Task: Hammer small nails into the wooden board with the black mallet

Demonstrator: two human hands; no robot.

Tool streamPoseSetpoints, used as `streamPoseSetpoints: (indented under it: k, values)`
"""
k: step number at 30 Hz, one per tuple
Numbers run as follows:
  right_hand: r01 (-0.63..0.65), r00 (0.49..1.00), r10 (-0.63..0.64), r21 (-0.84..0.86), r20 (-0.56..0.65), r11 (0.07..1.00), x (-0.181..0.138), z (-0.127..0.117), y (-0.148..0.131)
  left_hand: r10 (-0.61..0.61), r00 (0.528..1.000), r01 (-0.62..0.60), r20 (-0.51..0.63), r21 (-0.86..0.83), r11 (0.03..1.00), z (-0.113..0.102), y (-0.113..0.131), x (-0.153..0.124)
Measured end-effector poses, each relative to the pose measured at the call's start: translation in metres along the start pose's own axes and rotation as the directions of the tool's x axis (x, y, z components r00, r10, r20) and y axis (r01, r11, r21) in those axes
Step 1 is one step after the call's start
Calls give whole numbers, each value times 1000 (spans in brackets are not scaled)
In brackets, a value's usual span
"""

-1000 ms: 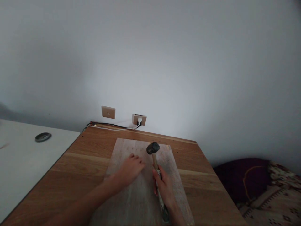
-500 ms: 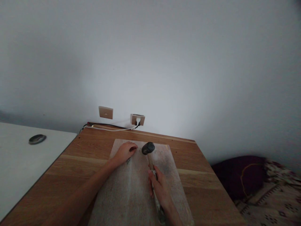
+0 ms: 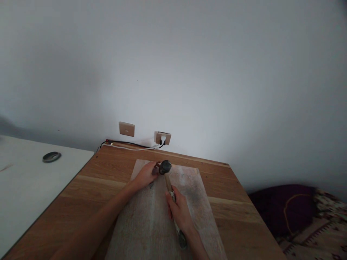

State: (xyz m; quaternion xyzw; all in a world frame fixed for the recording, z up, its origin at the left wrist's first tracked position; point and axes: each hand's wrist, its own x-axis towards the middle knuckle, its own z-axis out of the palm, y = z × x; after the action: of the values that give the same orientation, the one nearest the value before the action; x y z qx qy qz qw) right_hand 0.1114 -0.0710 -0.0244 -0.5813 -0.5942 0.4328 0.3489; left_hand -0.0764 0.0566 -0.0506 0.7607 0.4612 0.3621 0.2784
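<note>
Fingers of the right hand [image 3: 180, 208], lower centre, wrap the hammer [image 3: 168, 182] mid-handle, seemingly for control, its head beside the left hand [image 3: 145, 175], whose grip I cannot tell.

The wooden table [image 3: 89, 184] carries a pale, worn board [image 3: 154, 224], its far end near the back edge. A black cable [image 3: 130, 143] and a white cable [image 3: 127, 148] run along that edge from the back left corner. Beyond the left edge, a white tabletop [image 3: 24, 195] bears a dark oval object [image 3: 51, 156].
</note>
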Motion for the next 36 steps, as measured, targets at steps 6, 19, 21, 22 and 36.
streamPoseSetpoints:
  k: [6, 19, 21, 22, 36]
  values:
    - [-13, 1000, 13, 0, 6, 1000, 0, 0, 8, 239, 932, -304, 272, 231, 924, -35, 7, -26]
    - [-31, 999, 33, 46, -38, 998, -8, -3, 11, 492, 721, -683, 488, 385, 621, -39, 9, -42]
    - [-37, 999, 39, 53, -38, 998, -7, -3, 13, 464, 740, -656, 487, 371, 657, -40, 7, -41]
    - [-42, 998, 45, 60, -38, 997, -7, -3, 13, 445, 758, -631, 476, 365, 684, -40, 6, -40]
    - [-24, 1000, 25, 97, -16, 995, -5, -1, 12, 76, 991, -99, 109, 220, 971, -19, -8, -8]
